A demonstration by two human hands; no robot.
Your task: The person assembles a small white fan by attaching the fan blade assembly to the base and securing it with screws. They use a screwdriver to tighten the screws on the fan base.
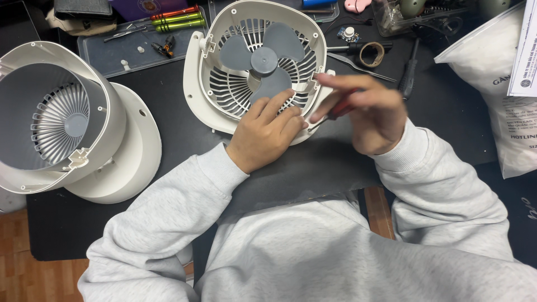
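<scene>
Left hand [265,134]: rests on the lower rim of the white fan housing [257,64], fingers [274,109] spread flat over the grille and touching one grey blade – it grips nothing, only presses down.
Right hand [372,112]: blurred, fingers narrow and closed round a red-handled screwdriver [335,112], whose thin metal tip points at the housing rim just beside the left hand.
Fan housing: lies on the dark counter [184,151] in the middle of the view, tilted a little, its grey three-blade propeller [264,59] facing up.
Front shell [61,120]: a second white fan part – a round drum with a ribbed grille inside – sits at the left of the counter, well apart from both hands.
Tray [140,47]: a grey tray behind the housing holds small screwdrivers with red and green handles [176,18].
Tape roll [371,54]: a small brown ring to the right of the housing, near a black tool.
Plastic bag [498,89]: white, at the right edge of the counter.
Sleeves: both arms are in light grey sweatshirt sleeves.
</scene>
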